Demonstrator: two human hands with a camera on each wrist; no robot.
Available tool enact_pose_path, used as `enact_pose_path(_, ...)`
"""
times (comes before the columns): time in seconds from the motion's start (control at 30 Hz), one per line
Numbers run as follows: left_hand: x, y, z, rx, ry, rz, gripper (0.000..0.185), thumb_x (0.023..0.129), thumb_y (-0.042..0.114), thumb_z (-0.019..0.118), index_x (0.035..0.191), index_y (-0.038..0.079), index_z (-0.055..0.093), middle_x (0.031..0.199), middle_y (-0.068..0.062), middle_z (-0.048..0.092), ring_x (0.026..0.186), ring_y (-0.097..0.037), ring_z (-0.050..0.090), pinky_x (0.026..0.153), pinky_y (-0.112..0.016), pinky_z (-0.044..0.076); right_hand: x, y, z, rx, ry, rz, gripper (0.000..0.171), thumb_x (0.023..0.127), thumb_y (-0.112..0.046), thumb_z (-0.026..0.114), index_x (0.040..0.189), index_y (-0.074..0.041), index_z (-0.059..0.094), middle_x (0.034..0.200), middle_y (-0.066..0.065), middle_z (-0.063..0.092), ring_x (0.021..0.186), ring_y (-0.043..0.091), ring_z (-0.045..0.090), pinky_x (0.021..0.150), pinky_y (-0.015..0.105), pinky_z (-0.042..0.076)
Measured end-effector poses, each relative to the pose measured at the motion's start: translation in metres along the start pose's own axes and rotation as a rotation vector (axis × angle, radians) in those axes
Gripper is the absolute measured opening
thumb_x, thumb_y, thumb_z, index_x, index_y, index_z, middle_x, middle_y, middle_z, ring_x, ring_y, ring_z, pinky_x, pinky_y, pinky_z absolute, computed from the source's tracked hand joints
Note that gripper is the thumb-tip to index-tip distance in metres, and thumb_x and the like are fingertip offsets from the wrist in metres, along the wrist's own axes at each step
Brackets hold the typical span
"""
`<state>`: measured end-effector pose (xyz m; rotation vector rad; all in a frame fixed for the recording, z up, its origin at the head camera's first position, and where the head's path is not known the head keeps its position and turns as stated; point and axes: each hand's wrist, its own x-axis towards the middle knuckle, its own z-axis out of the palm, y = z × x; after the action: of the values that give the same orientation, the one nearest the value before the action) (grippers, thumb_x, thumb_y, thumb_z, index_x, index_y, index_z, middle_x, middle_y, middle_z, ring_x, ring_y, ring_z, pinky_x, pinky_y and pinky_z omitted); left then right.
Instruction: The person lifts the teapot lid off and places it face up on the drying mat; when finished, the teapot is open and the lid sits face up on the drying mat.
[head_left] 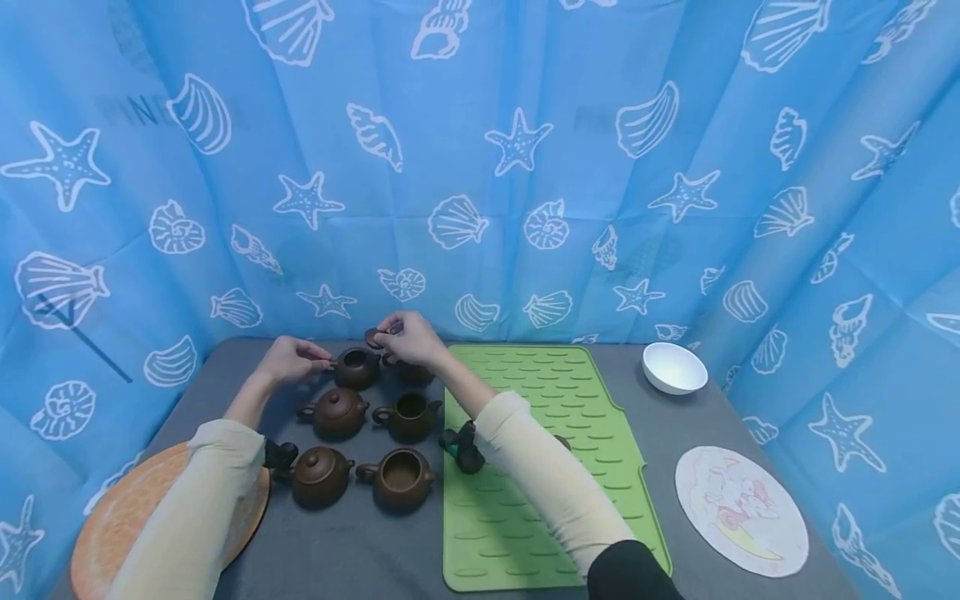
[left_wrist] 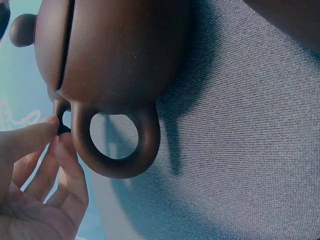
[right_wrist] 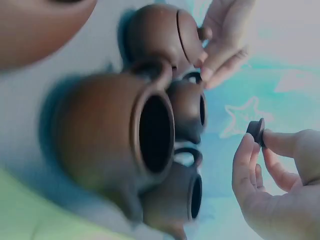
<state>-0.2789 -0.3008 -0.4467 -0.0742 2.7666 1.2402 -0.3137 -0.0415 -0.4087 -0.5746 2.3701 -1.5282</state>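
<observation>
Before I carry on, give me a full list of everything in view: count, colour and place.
Teapots: six, brown clay, in two columns on the grey table, left of the mat; two lidded, four open.
Lid: one, brown, pinched above the far teapots.
Drying mat: one, green, ribbed, table centre.
Bowl: one, white, far right.
Round mat: one, white with a cartoon print, near right.
Plate: one, orange, near left, partly under the left sleeve.
Table: grey cloth surface.
Curtain: blue, with white shells and starfish, behind and to both sides.
Left hand: touches the handle of the far left teapot.
Right hand: pinches the lid.
</observation>
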Motion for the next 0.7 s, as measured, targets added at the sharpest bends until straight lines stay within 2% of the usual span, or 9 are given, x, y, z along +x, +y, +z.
enact_pose_path(0.07,0.001,-0.002,0.0,0.001,0.001,0.004,0.023,0.106,0.01,0.067,0.121,-0.005,0.077,0.116,-0.025,0.078,0.104,-0.04,0.075,0.079,-0.038,0.064,-0.005,0.003,-0.012,-0.003,-0.003,-0.01,0.024,0.109,-0.013,0.066,0.126,0.004,0.068,0.135,0.025,0.065,0.108,0.052,0.076,0.089,0.047,0.067)
enact_pose_path(0.23,0.002,-0.003,-0.001,0.011,0.004,0.012,0.022,0.106,0.01,0.067,0.119,-0.004,0.077,0.113,-0.023,0.078,0.098,-0.033,0.076,0.076,-0.034,0.063,-0.019,0.013,-0.041,-0.047,0.024,0.01,0.025,0.108,-0.016,0.067,0.127,0.002,0.069,0.139,0.023,0.065,0.108,0.045,0.076,0.093,0.048,0.066)
enact_pose_path(0.37,0.0,-0.003,-0.001,0.013,0.01,0.003,0.022,0.106,0.01,0.067,0.119,-0.004,0.078,0.114,-0.023,0.078,0.097,-0.03,0.076,0.077,-0.034,0.063,-0.031,0.023,-0.065,-0.048,0.035,0.033,0.026,0.108,-0.017,0.067,0.127,0.001,0.068,0.14,0.022,0.066,0.111,0.045,0.075,0.089,0.041,0.067)
enact_pose_path(0.47,0.0,-0.001,-0.001,0.011,0.016,-0.01,0.022,0.107,0.011,0.066,0.12,-0.003,0.077,0.116,-0.024,0.078,0.099,-0.032,0.076,0.078,-0.035,0.064,-0.039,0.032,-0.08,-0.025,0.048,0.041,0.027,0.108,-0.016,0.066,0.128,0.003,0.067,0.137,0.023,0.067,0.101,0.038,0.076,0.085,0.035,0.067)
enact_pose_path(0.53,0.0,-0.001,0.0,0.008,0.019,-0.015,0.022,0.107,0.01,0.066,0.12,-0.003,0.077,0.117,-0.024,0.078,0.1,-0.034,0.076,0.079,-0.037,0.064,-0.044,0.037,-0.089,-0.01,0.054,0.045,0.029,0.108,-0.014,0.065,0.131,0.004,0.065,0.135,0.024,0.067,0.092,0.028,0.074,0.084,0.034,0.068)
enact_pose_path(0.63,-0.001,0.0,0.0,0.002,0.02,-0.01,0.022,0.107,0.01,0.066,0.121,-0.004,0.077,0.118,-0.025,0.078,0.103,-0.038,0.076,0.082,-0.04,0.065,-0.053,0.045,-0.099,0.008,0.043,0.049,0.034,0.109,-0.01,0.061,0.14,0.004,0.06,0.135,0.027,0.065,0.083,0.015,0.069,0.089,0.042,0.068)
enact_pose_path(0.7,-0.001,0.0,0.001,-0.001,0.02,-0.004,0.023,0.107,0.01,0.066,0.121,-0.004,0.077,0.118,-0.026,0.077,0.105,-0.04,0.076,0.084,-0.043,0.065,-0.061,0.048,-0.105,0.022,0.017,0.047,0.039,0.11,-0.007,0.057,0.147,0.002,0.056,0.138,0.031,0.062,0.083,0.015,0.07,0.095,0.051,0.066)
